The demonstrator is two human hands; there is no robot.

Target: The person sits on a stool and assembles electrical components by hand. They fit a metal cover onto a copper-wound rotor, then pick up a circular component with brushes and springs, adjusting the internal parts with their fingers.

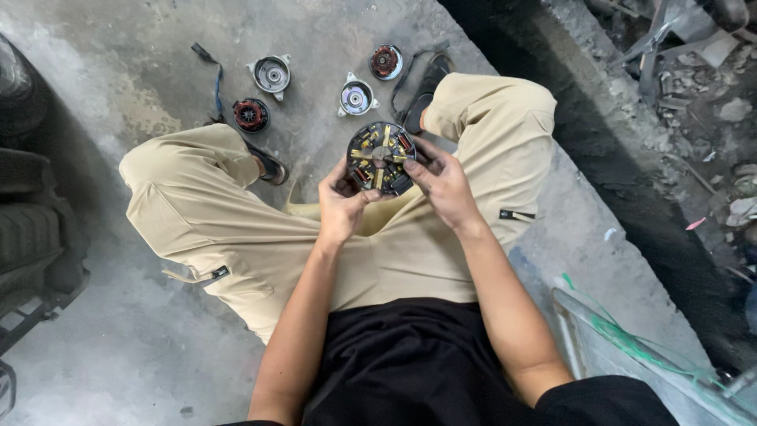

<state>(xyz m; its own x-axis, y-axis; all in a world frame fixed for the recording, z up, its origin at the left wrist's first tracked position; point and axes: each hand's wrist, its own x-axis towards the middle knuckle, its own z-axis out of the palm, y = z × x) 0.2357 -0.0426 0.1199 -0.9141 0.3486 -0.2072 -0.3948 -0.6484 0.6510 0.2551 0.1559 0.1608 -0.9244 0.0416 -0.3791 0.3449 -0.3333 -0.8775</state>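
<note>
Two hands on one part here: a round black stator plate [382,158] with copper coils and brass bits showing, held up over the lap between the knees. Left hand [341,207] pinches the lower-left rim, thumb up on the face and fingers curled behind. Right hand [441,183] clamps the right edge, fingers wrapped over the rim. Both grips look firm, neither hand is spread.

Four more parts sit on the concrete floor [118,347] past the knees, toward its far edge. Two silver covers [272,75] and [356,97], plus two red-wound rotors [251,115] and [386,61]. A blue-handled tool [218,83] lies just beside the left rotor. Tyres [24,205] stacked along the left edge, a dark rubble-filled trench [631,158] down the right.

What I'd worry about:
- The plate is held only by its rim, in mid-air. A slip of either thumb would probably drop it onto concrete and could bend the brass tabs or chip a coil.
- Fingertips sit right on the windings, so pressing hard could nick the wire.
- Loose parts lie close to the sandals [272,167], so a shifted foot could kick one.
- That trench is near enough that anything rolling right could be gone for good.
</note>
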